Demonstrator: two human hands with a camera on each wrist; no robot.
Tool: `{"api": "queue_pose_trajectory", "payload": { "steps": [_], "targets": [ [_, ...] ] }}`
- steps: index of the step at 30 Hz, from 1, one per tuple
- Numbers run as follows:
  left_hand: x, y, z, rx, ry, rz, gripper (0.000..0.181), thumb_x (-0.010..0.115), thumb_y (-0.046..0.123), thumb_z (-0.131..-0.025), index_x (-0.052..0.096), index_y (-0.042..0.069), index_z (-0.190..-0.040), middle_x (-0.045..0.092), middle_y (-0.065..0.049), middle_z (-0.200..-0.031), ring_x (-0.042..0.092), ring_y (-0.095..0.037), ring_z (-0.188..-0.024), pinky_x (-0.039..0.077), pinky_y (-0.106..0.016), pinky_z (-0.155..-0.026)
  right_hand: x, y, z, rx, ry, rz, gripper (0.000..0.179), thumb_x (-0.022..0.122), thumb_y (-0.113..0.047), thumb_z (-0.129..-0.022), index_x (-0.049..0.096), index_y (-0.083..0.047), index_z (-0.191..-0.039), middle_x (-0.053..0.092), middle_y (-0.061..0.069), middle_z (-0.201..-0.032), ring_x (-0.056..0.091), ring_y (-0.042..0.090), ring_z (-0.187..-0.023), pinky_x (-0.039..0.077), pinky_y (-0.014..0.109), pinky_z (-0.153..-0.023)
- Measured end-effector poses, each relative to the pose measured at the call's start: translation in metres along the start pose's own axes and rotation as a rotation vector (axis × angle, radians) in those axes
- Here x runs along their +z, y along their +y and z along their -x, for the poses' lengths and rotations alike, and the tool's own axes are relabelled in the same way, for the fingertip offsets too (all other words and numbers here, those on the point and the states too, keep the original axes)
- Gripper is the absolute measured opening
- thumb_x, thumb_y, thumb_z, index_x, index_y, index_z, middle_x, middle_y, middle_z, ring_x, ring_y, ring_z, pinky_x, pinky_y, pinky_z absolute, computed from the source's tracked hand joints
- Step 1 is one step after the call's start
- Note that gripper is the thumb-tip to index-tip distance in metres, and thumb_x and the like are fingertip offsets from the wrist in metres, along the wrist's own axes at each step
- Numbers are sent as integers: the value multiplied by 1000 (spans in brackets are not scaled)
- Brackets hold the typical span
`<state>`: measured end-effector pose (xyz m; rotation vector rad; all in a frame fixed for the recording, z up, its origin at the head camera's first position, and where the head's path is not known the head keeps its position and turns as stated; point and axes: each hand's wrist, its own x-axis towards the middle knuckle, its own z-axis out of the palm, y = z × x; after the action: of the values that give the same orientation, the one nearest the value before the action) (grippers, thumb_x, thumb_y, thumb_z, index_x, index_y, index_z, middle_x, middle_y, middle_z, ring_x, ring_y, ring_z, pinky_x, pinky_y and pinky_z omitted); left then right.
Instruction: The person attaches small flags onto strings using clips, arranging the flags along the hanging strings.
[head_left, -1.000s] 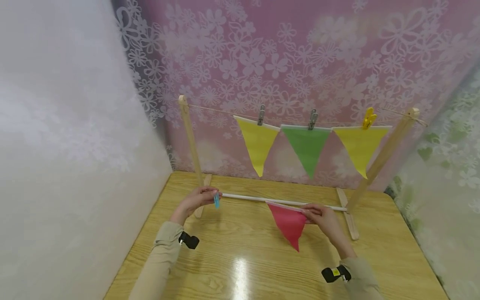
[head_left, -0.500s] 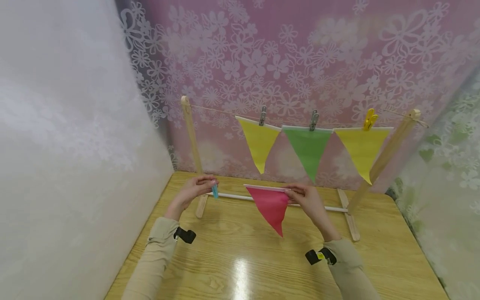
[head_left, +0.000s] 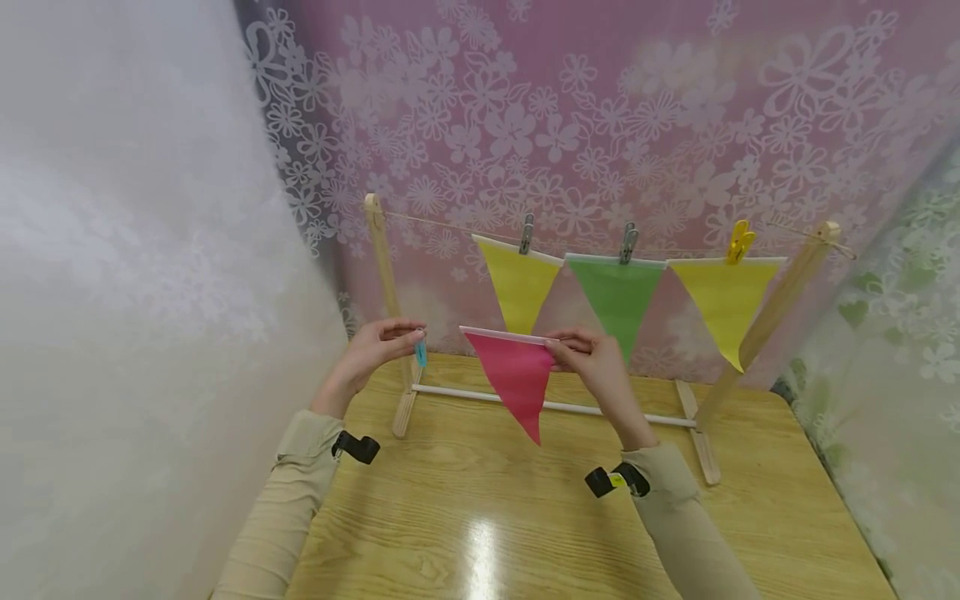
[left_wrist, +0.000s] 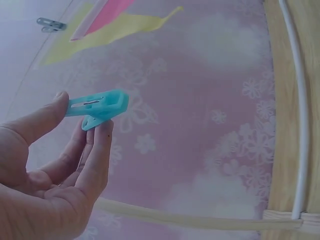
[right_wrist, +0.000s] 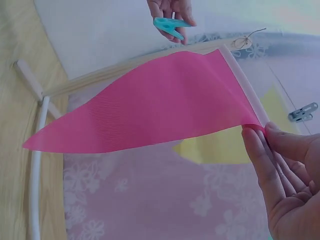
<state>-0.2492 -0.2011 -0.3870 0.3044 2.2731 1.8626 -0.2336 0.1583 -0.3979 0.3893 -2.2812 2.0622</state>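
Between thumb and fingertips, my left hand (head_left: pixel 369 354) pinches a light-blue clothespin (left_wrist: pixel 102 106) by its handles, near the left post of the wooden stand. My right hand (head_left: pixel 596 362) pinches the top right corner of a pink triangular pennant (head_left: pixel 517 371), whose white top edge runs toward the left hand. In the head view the pennant hangs point down and overlaps the lower part of a yellow pennant (head_left: pixel 517 283). That yellow one hangs from a string (head_left: pixel 442 222) by a grey clothespin (head_left: pixel 527 233).
A green pennant (head_left: pixel 618 292) and another yellow pennant (head_left: pixel 720 300) hang to the right on grey and yellow clips. Wooden posts (head_left: pixel 780 300) hold the string, with a white rod (head_left: pixel 457 392) joining their feet on the wooden table (head_left: pixel 450 508). A white wall stands close at left.
Both hands have risen from near the table toward the string. My right hand has carried the pink pennant up and left; the clothespin has gone up with my left hand.
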Motion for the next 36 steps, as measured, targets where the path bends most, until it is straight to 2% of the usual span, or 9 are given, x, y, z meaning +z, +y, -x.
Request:
{"api": "queue_pose_trajectory", "payload": {
  "steps": [5,11,17,23,30,36],
  "targets": [
    [-7,22,-3,27,-1,-13,46,65,24,-102,57,0,-140,57,-20,-141,57,-32,-129,50,-36,-105,5,-13,-8,-12,15,-24,36,74,-21,-95,68,8,-115,77,6,-93,75,15,-78,62,39,-77],
    [-13,48,-6,66,23,-22,45,65,22,-102,56,-1,-140,58,-19,-140,60,-28,-125,49,-41,-107,10,-26,-15,-39,24,-32,35,74,-18,-95,68,9,-115,77,1,-90,74,14,-76,62,40,-76],
    [-18,65,-8,101,50,-44,43,65,22,-102,58,0,-138,58,-19,-139,61,-21,-119,49,-41,-107,14,-36,-20,-41,49,-28,33,74,-16,-95,68,9,-114,77,0,-89,74,13,-73,62,39,-74],
    [-26,79,-9,120,78,-74,45,65,24,-102,57,2,-140,57,-20,-141,60,-24,-123,48,-42,-107,19,-43,-26,-61,46,-49,31,72,-15,-96,68,10,-114,77,1,-88,74,13,-72,62,37,-74],
    [-30,98,-9,159,85,-115,45,66,25,-101,58,3,-140,57,-19,-142,59,-25,-126,48,-40,-108,26,-50,-34,-69,46,-92,29,69,-9,-97,67,12,-117,76,-1,-89,74,12,-71,61,42,-77],
    [-33,115,-11,197,123,-101,43,66,21,-101,60,2,-138,60,-16,-138,60,-23,-123,51,-35,-104,35,-57,-41,-103,39,-102,29,69,-10,-97,67,11,-118,77,1,-94,74,12,-73,62,36,-75]
  ]
}}
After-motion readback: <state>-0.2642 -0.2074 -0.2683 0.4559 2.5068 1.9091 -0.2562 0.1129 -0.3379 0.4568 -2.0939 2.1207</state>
